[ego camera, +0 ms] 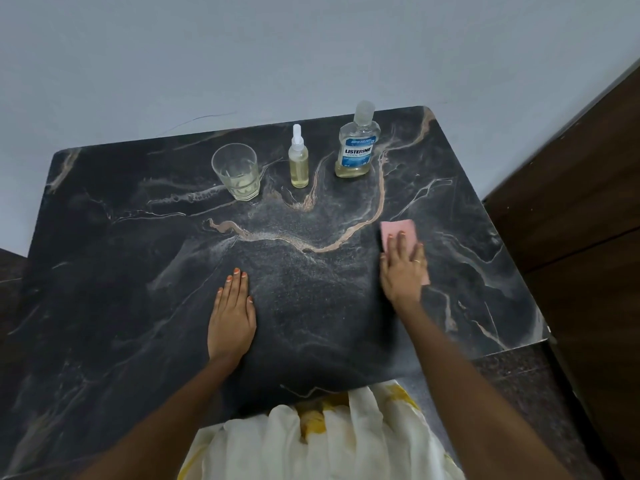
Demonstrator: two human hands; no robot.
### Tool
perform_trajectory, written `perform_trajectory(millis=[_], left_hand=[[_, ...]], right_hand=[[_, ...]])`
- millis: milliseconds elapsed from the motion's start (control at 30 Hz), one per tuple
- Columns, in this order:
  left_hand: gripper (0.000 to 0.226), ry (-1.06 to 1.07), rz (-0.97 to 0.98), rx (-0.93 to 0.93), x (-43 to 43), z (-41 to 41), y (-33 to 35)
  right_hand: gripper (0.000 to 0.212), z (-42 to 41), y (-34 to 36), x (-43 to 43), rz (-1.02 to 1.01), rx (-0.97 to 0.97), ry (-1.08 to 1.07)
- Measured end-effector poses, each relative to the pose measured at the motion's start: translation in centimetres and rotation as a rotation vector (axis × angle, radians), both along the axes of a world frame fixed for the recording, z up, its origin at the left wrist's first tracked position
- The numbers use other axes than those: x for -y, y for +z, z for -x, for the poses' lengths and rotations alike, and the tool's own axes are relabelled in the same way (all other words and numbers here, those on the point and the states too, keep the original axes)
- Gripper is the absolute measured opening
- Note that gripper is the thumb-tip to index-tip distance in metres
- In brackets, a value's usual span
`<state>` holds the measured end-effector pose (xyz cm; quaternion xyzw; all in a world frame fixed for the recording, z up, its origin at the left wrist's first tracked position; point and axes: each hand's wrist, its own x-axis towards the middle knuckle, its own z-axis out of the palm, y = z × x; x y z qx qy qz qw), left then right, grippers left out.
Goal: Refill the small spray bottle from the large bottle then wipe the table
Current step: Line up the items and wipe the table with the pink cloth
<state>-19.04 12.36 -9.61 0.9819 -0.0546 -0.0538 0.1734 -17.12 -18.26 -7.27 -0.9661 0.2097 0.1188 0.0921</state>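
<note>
Head view, the only one:

- Refill looks done. The small spray bottle (299, 161) stands upright near the far edge of the counter (104, 271), nozzle on, with yellowish liquid well up the body. The large bottle (356, 147) stands just beside it toward the far right corner, capped, with only a low band of liquid at the bottom. The glass (237, 171) is on the spray bottle's other side with a little liquid in the base. All three are parked in a row at the back, probably to keep the middle free for wiping.
- A fine film of droplets (294, 237) covers the counter's middle, so my read is that the surface is sprayed and not yet wiped there.
- The right hand (403, 268) lies flat on a pink pad (398, 228) toward the right edge. Its fingers are straight and press down rather than grasp. Sponge or folded cloth, cannot tell. A flat palm spreads pressure for a sweep.
- The left hand (231, 313) rests flat on the counter between centre and near edge, released and holding nothing. Likely a brace while leaning in.
- Step: wipe starting at the right side, with the wet middle left to cover.
- Risk: a wide sweep toward the far edge could clip the bottles or the glass.
</note>
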Motion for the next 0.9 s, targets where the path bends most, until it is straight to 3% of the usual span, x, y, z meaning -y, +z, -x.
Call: perform_trajectory(millis=[233,400,733,900], left_hand=[[0.05,-0.001,-0.007,0.003,-0.2,-0.1,-0.2],[0.05,0.003,-0.002,0.009,-0.1,-0.1,-0.3],[0.049,-0.001,0.011,0.029,-0.2,0.0,-0.4],[0.051,-0.003,0.02,0.026,-0.2,0.0,-0.5]], right_hand=[[0.054,0.4,-0.3,-10.9,-0.096,-0.013,0.455],[0.047,3.6,0.0,-9.7,-0.07,0.101,0.662],[0.05,3.7,-0.3,-2.7,0.042,0.074,0.171],[0.051,4.3,0.1,-6.0,0.048,0.041,0.145]])
